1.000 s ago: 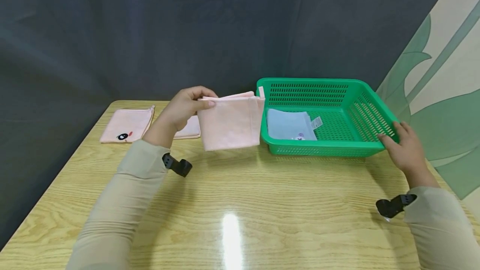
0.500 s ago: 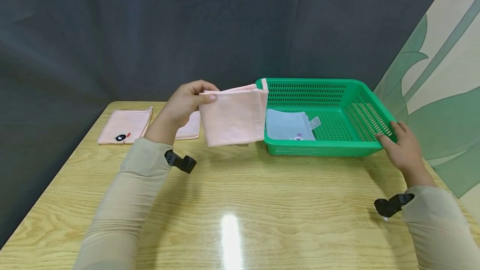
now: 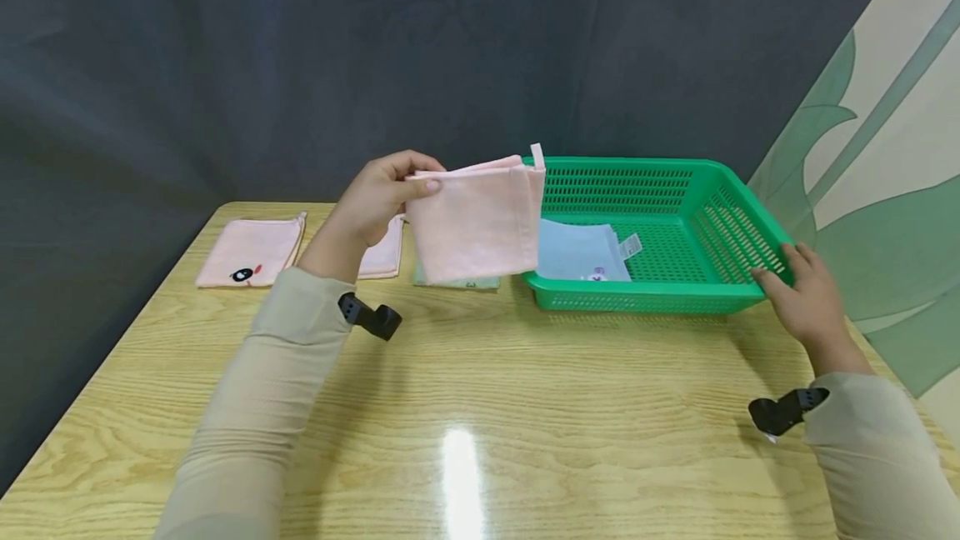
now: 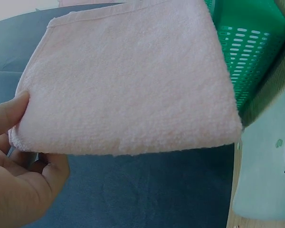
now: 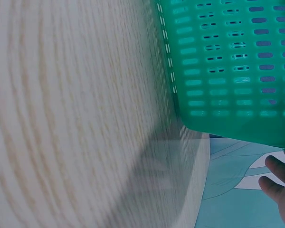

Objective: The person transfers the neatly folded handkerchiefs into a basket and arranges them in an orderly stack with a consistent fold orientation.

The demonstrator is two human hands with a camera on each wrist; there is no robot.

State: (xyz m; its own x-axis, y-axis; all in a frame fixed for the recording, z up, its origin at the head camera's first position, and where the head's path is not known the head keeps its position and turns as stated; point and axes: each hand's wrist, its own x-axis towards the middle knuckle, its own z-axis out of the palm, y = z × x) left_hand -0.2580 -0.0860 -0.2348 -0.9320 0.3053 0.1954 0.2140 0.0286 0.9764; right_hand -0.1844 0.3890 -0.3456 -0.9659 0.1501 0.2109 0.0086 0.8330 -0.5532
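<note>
My left hand [image 3: 375, 198] pinches a folded pink towel [image 3: 480, 223] by its left edge, thumb on the near face. The towel hangs upright above the table, its white loop at the top right corner, overlapping the left end of the green plastic basket [image 3: 637, 297] in the head view. Terry pile shows on the pink towel [image 4: 128, 85] in the left wrist view. My right hand [image 3: 810, 298] holds the basket's front right corner by the rim. In the basket lies a folded light blue towel [image 3: 577, 250] with a white tag.
On the table [image 3: 525, 407], a pink towel with an embroidered face [image 3: 251, 252] lies far left. Another pink towel [image 3: 384, 255] is partly behind my left hand. A pale green towel [image 4: 266, 175] lies beneath the held one. A dark curtain [image 3: 375, 48] hangs behind.
My left hand has lifted the pink towel and brought it slightly right, towards the basket, uncovering part of the green towel beneath. My right hand stays at the basket's corner.
</note>
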